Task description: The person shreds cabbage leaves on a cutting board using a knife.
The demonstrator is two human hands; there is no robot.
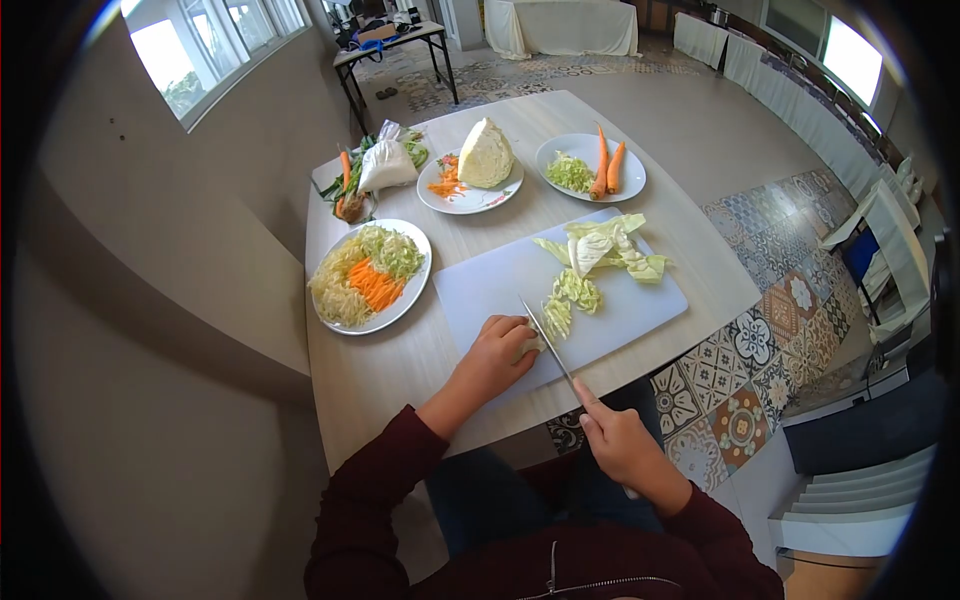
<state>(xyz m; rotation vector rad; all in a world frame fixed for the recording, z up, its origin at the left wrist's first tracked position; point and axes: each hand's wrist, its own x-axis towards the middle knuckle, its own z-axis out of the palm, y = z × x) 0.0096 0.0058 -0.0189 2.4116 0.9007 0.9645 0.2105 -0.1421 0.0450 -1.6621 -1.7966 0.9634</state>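
Observation:
My right hand is closed round the handle of a kitchen knife, its blade slanting up and left over a white cutting board. Fingers bent, my left hand presses a pale piece of cabbage to the board just left of the blade; most of that piece is hidden under the fingers. Right of the blade lies a small heap of cut cabbage. Larger cabbage leaves are spread towards the board's far right corner.
On the table, a plate of shredded vegetables stands left of the board. Behind are a plate with a cabbage wedge, a plate with two carrots, and a white plastic bag beside greens.

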